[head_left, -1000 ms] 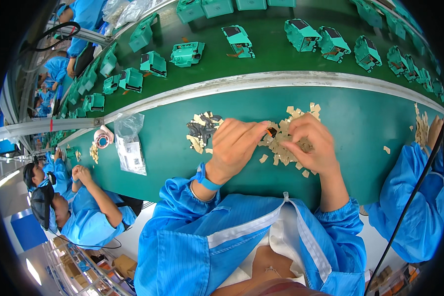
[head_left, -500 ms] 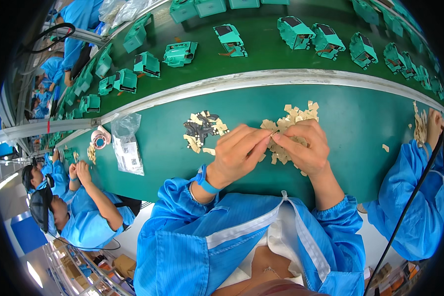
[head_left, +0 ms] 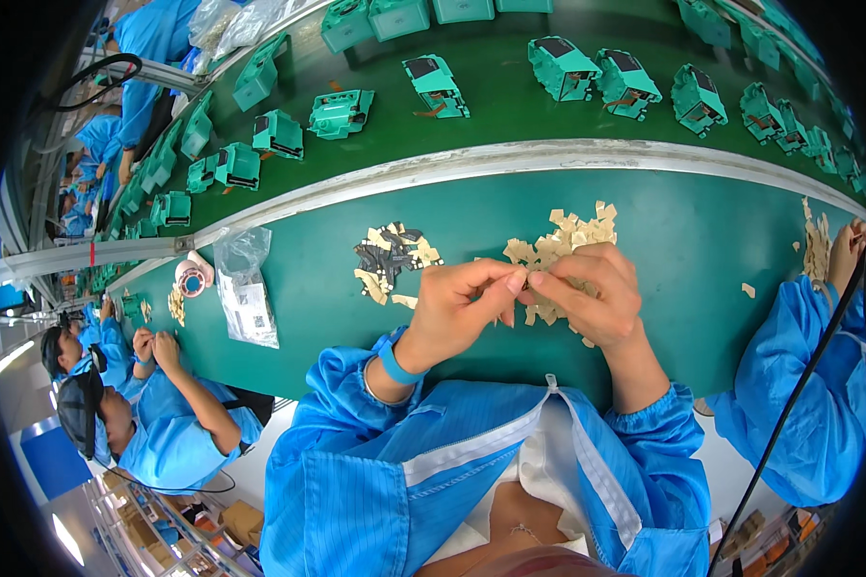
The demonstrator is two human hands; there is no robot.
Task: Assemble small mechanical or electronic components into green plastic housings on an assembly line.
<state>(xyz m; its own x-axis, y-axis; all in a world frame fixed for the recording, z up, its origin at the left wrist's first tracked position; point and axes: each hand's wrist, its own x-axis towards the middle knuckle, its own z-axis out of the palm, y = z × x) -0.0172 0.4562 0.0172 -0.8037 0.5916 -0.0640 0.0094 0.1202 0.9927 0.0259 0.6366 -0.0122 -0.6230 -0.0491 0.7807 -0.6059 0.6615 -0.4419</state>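
Observation:
My left hand [head_left: 460, 306] and my right hand [head_left: 595, 293] meet fingertip to fingertip above the green table. Each is closed in a pinch; whatever lies between the tips is too small and covered to make out. Just beyond the right hand spreads a pile of small cream-coloured pieces [head_left: 573, 231], partly hidden by the fingers. Farther left, past the left hand, lies a mixed heap of small black and cream pieces [head_left: 390, 255]. A blue band circles my left wrist.
Beyond a pale metal rail [head_left: 510, 159], a green belt carries several teal plastic housings [head_left: 436, 85]. A clear plastic bag [head_left: 247, 293] and a pink tape roll [head_left: 192, 277] lie at the left. Co-workers in blue sit on both sides; a dark cable [head_left: 794, 404] hangs at the right.
The housings on the belt have shifted slightly left. My hands remain together, with the left fingers curled a little differently and the thin dark bit between the tips now hidden.

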